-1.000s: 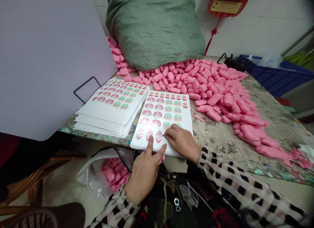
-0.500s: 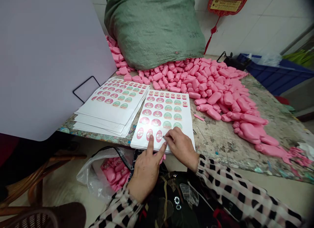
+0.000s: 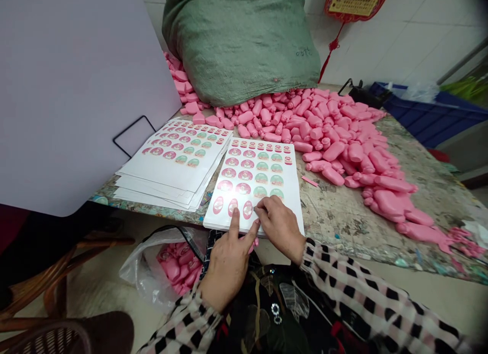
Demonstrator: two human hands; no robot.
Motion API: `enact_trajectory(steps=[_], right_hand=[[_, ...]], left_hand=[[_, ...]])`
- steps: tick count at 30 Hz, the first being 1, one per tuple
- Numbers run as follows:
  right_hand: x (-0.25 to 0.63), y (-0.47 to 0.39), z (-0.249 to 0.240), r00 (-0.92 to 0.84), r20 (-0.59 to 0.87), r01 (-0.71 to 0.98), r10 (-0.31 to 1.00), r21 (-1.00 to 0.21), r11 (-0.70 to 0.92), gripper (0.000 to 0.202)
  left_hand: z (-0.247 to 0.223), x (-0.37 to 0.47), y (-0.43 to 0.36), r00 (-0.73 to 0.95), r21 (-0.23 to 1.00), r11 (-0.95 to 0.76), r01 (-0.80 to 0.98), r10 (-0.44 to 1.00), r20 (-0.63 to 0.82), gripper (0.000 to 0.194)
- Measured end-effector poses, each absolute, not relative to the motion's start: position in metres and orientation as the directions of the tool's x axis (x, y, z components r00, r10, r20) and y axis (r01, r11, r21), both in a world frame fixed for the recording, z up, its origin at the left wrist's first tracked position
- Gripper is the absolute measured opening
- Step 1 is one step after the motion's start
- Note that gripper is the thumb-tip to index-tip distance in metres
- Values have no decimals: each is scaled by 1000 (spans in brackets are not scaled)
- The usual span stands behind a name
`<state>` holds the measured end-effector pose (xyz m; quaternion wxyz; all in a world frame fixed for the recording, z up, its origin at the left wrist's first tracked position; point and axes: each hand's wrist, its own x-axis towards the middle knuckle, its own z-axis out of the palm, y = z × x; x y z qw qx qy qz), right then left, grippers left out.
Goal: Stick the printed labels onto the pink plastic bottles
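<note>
A stack of white sticker sheets [image 3: 292, 186] with pink and green labels lies at the table's front edge. My left hand [image 3: 227, 260] rests on its lower edge, index finger on an oval pink label; a pink piece [image 3: 253, 245] shows under this hand, its curled fingers around it. My right hand [image 3: 281, 226] is beside it, thumb and index finger pinched on a small dark, thin thing [image 3: 255, 209] at the right side of another oval label [image 3: 247, 210]. What that thing is cannot be made out. A second pile of sticker sheets [image 3: 152, 173] lies to the left.
Many pink bottle-shaped pieces [image 3: 333, 150] cover the table's back and right. Behind them stands a green sack [image 3: 244, 43]. A blue crate [image 3: 427, 120] is at the right. A clear bag [image 3: 143, 277] of pink pieces hangs below the table's front edge. A grey panel [image 3: 76, 89] fills the left.
My right hand has shifted very slightly left and up beside the oval label. My left hand stays in place.
</note>
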<state>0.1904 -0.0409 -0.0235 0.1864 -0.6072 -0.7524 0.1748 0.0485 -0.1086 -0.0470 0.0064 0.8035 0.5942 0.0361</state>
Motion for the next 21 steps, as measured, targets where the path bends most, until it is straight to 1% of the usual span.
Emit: enact_trajectory(steps=[8,14,21], right_hand=[[182,-28,-20,-154,45,885,987,-439,158,17],[188,-29,-19,-183,39,868,982,-462,180,16],[191,-36,-18,-215,22,858,976,-473,199,16]], left_hand=[[-47,49,-109,294,59,-298,953,953,73,54],[-44,49,-109,281,84,-287,954,957,79,50],[-42,49,-109,284,112,-289,951,957,58,53]])
